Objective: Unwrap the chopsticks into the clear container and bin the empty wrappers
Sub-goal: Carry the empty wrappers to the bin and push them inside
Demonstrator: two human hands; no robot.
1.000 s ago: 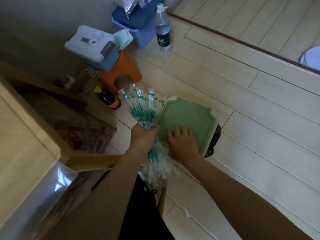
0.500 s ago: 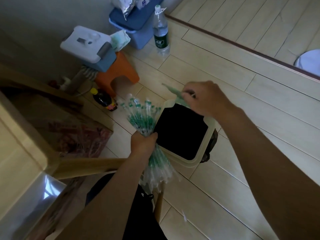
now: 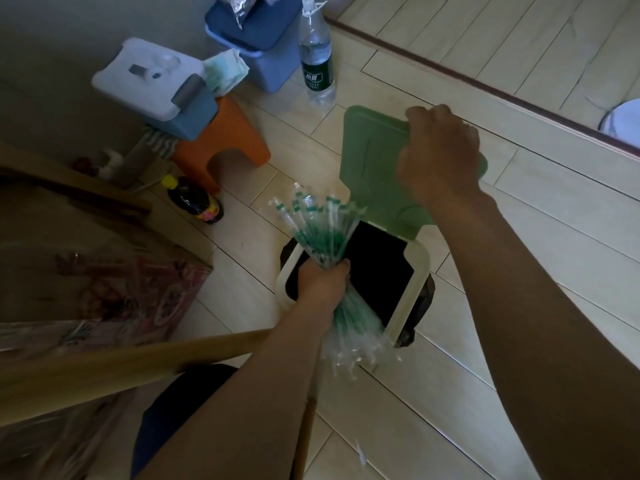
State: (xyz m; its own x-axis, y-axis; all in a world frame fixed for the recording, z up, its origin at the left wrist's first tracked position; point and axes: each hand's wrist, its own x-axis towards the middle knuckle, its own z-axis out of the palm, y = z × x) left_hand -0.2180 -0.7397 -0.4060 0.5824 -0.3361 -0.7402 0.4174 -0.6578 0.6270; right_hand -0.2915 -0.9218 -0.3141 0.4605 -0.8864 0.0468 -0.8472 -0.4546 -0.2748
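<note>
Nearest, a wooden rail [image 3: 104,372] of the bench crosses the lower left, with a thin wooden leg [image 3: 304,441] beside it and a small white scrap [image 3: 360,455] on the pale plank floor [image 3: 519,237]. Left hand [image 3: 322,284]: fingers closed in a fist round the middle of a thick bundle of wrappers [image 3: 311,233], clear with green print; whether they are empty cannot be told. Bundle position: over the left side of the bin [image 3: 412,289], upper ends fanned out past the far left rim, lower ends hanging over the near rim. Bin: cream rim, black liner [image 3: 381,265] inside, open, standing on the floor. Lid [image 3: 370,168]: green, tilted up, its lower end at the bin's far rim. Right hand [image 3: 440,150]: fingers curled over the lid's upper edge, holding it up. Left of the bin, apart from it, a dark sauce bottle [image 3: 195,200] with a yellow cap lies on the floor. Just beyond it, an orange stool [image 3: 225,147] carrying a grey-and-white box [image 3: 156,88], a folded pale cloth [image 3: 225,69] against the box. Farthest, a water bottle [image 3: 317,60] with a dark label stands just beside a blue tub [image 3: 263,39], a foil packet [image 3: 242,5] resting on the tub's top.
</note>
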